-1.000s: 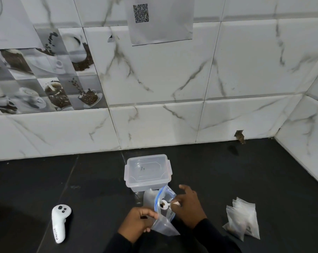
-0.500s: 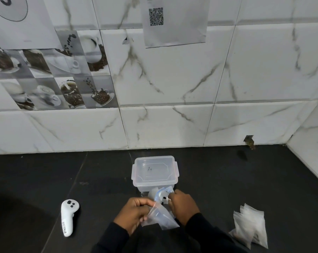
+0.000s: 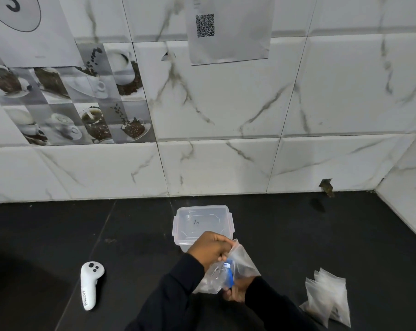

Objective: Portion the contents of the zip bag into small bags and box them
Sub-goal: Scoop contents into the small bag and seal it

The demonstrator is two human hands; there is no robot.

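Low in the centre of the frame, the zip bag (image 3: pixel 228 271) hangs between both hands: thin, limp, slick film, best pinched at its stiffer blue seal. The left hand (image 3: pixel 210 247) pinches its upper edge; the right hand (image 3: pixel 236 289) grips below. Just behind sits the closed box (image 3: pixel 203 223); spare small bags (image 3: pixel 327 296) lie lower right.

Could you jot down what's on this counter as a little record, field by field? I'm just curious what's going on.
surface: dark counter against a marbled tile wall
left hand: pinches the top of a clear bag
right hand: grips the lower, blue-edged part
zip bag: held up between both hands
plastic box: clear, lid on, behind the hands
small bags: loose pile, right
white controller: lying at left
wall sheet: QR code
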